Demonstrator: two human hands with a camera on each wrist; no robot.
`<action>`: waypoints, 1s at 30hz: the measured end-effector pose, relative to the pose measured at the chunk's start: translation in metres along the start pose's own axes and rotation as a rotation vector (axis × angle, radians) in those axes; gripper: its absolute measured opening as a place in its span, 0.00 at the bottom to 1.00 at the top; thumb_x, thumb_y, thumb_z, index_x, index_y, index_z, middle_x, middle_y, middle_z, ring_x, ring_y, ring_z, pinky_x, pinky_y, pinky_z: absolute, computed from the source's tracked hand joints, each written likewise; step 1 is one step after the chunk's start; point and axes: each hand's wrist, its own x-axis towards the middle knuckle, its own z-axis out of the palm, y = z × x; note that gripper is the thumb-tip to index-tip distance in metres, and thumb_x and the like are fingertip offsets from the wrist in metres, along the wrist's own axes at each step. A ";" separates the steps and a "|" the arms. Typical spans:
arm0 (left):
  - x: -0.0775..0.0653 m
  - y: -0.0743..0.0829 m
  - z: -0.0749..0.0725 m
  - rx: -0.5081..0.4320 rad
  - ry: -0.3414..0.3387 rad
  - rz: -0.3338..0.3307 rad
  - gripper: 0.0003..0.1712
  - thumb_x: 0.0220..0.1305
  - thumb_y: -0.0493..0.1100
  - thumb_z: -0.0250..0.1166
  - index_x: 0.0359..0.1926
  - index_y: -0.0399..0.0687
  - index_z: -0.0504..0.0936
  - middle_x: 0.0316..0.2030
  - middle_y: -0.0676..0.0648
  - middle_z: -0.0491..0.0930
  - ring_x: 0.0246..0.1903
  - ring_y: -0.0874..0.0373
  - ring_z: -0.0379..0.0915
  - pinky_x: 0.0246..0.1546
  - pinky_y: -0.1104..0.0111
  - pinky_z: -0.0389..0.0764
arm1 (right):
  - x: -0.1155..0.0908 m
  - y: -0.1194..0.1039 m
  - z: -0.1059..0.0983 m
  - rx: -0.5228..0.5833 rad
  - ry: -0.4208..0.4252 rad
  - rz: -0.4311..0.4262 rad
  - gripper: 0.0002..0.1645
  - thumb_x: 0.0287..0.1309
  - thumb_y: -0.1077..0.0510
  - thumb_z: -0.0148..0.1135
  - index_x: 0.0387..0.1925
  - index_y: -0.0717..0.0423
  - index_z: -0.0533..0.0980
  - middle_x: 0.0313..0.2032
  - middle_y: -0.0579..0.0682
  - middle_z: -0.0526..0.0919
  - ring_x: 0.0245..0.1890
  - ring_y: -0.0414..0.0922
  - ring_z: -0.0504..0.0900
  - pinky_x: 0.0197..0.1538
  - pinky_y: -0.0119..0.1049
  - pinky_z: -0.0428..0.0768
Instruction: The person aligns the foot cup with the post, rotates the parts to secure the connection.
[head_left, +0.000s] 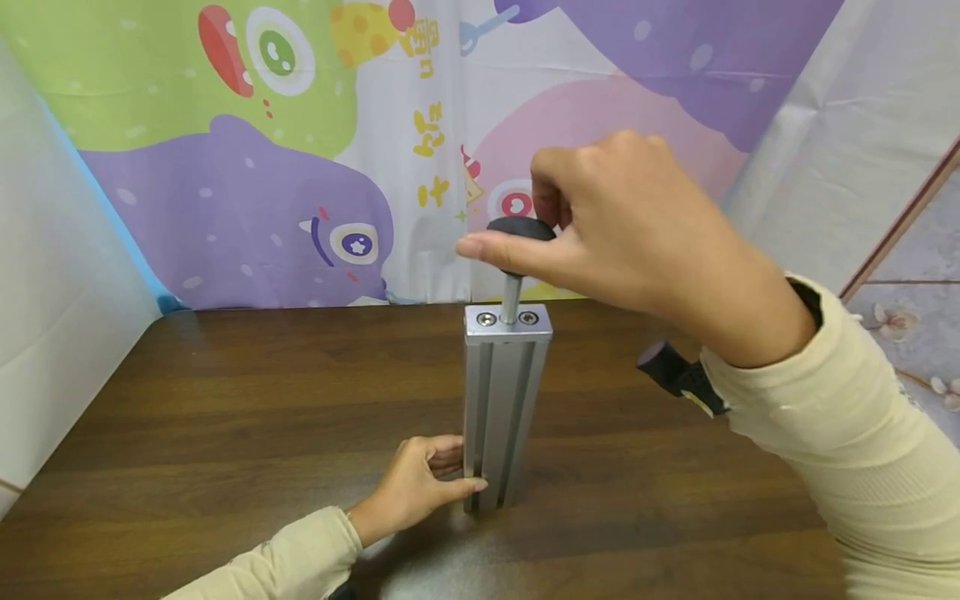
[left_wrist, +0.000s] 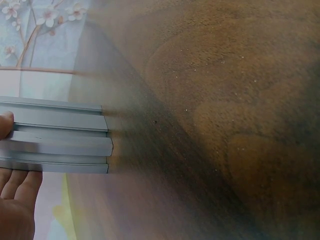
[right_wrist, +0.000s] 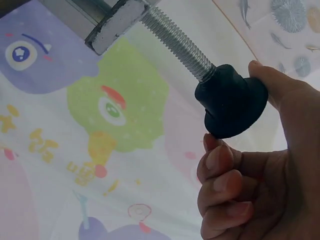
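A silver aluminium extrusion (head_left: 501, 408) with slotted sides stands upright on the table. Two bolts sit in its metal end plate (head_left: 507, 322), on either side of a threaded rod (right_wrist: 180, 45). This rod belongs to a levelling foot whose black, flared base (right_wrist: 230, 102) is uppermost. My right hand (head_left: 630, 221) pinches that base between thumb and curled fingers, thumb laid along the near edge. Low on the extrusion, my left hand (head_left: 408, 493) grips it from the left, thumb on the front face and fingers behind. The left wrist view shows the extrusion's lower end (left_wrist: 60, 132) against the wood.
The dark wood-grain table (head_left: 225, 417) reaches back to a cartoon-printed curtain (head_left: 285, 208). White sheeting (head_left: 45, 275) borders the left side. At the right sleeve (head_left: 795, 400) a black wrist-worn device (head_left: 671, 371) sticks out over the table.
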 end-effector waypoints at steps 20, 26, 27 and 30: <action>-0.002 0.000 -0.002 0.015 -0.005 -0.006 0.25 0.49 0.37 0.76 0.45 0.26 0.80 0.39 0.35 0.84 0.43 0.43 0.82 0.46 0.67 0.83 | 0.002 0.036 -0.032 0.316 -0.409 -0.439 0.38 0.59 0.70 0.61 0.67 0.40 0.67 0.67 0.34 0.65 0.58 0.31 0.71 0.57 0.27 0.75; -0.001 0.000 -0.001 0.021 -0.007 -0.009 0.24 0.49 0.38 0.76 0.45 0.27 0.81 0.39 0.36 0.84 0.43 0.43 0.82 0.46 0.67 0.84 | 0.005 0.034 -0.029 0.298 -0.411 -0.480 0.33 0.63 0.72 0.52 0.63 0.41 0.71 0.63 0.34 0.70 0.51 0.31 0.75 0.56 0.29 0.75; -0.001 0.000 -0.001 0.018 -0.009 -0.009 0.23 0.49 0.38 0.76 0.44 0.28 0.81 0.39 0.36 0.84 0.43 0.43 0.82 0.46 0.67 0.84 | 0.005 0.034 -0.027 0.294 -0.402 -0.476 0.31 0.63 0.71 0.52 0.63 0.42 0.72 0.61 0.34 0.72 0.47 0.30 0.76 0.50 0.26 0.76; -0.001 0.001 -0.001 0.017 -0.012 -0.010 0.23 0.49 0.38 0.76 0.44 0.28 0.81 0.39 0.36 0.84 0.43 0.44 0.82 0.46 0.67 0.84 | 0.005 0.033 -0.022 0.282 -0.362 -0.416 0.23 0.65 0.63 0.58 0.59 0.44 0.75 0.52 0.35 0.76 0.37 0.28 0.77 0.38 0.22 0.77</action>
